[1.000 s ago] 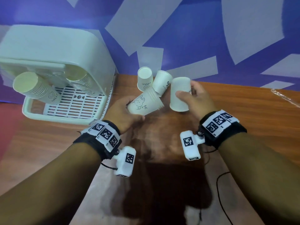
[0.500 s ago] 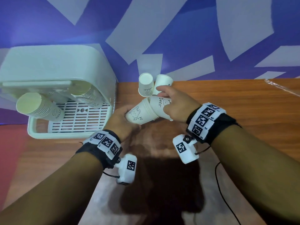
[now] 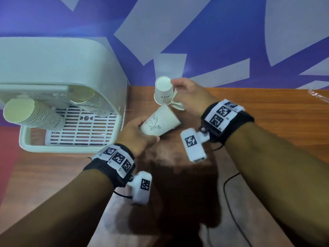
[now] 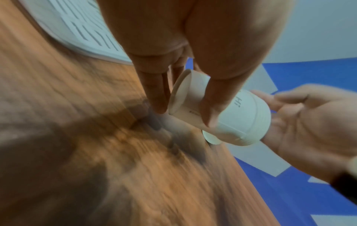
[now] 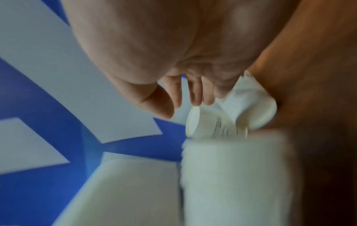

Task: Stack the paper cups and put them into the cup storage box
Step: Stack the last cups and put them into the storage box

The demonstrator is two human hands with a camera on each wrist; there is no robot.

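My left hand (image 3: 148, 130) grips a nested stack of white paper cups (image 3: 160, 122), tilted with its mouth to the right; a bear and "Hi" are drawn on it. In the left wrist view my thumb and fingers (image 4: 158, 105) curl round the stack (image 4: 222, 120). Behind it two cups stand upside down: a "HELLO" cup (image 3: 163, 91) and a second cup (image 3: 179, 105) half hidden under my right hand (image 3: 178, 90). That hand hovers over them with straight, spread fingers (image 5: 196, 97) and holds nothing. The white cup storage box (image 3: 71, 68) is at the left.
Two long cup stacks (image 3: 32, 116) (image 3: 94, 104) lie tilted inside the box over a slotted white tray (image 3: 80, 129). A blue and white wall runs close behind the wooden table (image 3: 267, 107). A thin black cable (image 3: 231, 193) lies near my right forearm; clear plastic wrap (image 3: 318, 97) sits at the far right.
My right hand pushed the cup it held into the stack in my left hand, let go, and moved back over the two cups by the wall.
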